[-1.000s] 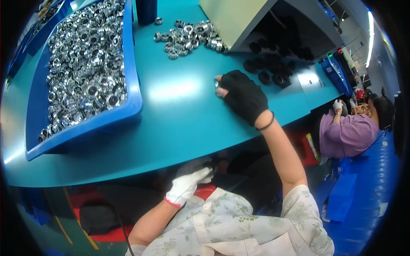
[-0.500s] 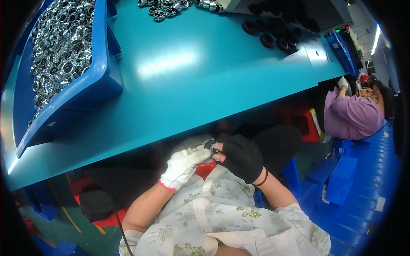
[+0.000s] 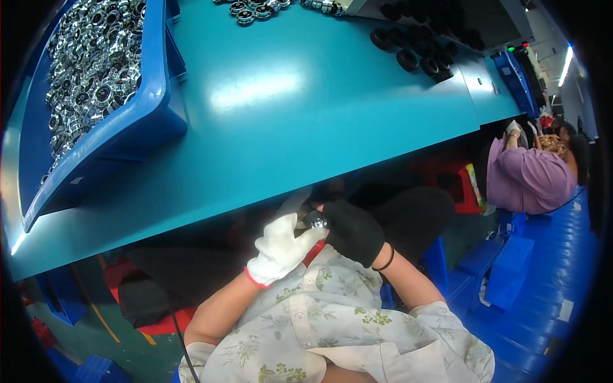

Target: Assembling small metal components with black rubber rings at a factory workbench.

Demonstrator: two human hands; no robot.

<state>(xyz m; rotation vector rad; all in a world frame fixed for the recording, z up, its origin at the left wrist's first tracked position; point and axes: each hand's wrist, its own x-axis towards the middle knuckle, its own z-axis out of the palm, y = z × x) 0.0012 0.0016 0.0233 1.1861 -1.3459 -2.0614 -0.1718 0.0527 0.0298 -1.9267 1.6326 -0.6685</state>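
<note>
**Small part held off the tabletop edge, over the lap**

While both hands meet below the near edge of the tabletop [image 3: 306,127], nothing flat lies under the part they share, and that is the main risk. The left hand [image 3: 281,249], in a white glove, curls closed around a small round metal part [image 3: 315,221]; the right hand [image 3: 352,231], in a black glove, closes on it from the other side. The part sits between the two sets of fingertips, just above the floral shirt [image 3: 332,319]. A slip of either glove would likely send it into the lap or to the floor, where shadow would hide it. How firm the pinch is cannot be told.

At far left, a blue bin [image 3: 137,121] rests on the tabletop, heaped with shiny metal rings [image 3: 83,70]. Its near corner reaches close to the table's edge, so a knock could tip parts out. Farther back, loose metal rings [image 3: 252,9] lie bare on the tabletop, and to the right a cluster of black rings [image 3: 415,54] lies loose, uncontained, free to roll.
</note>
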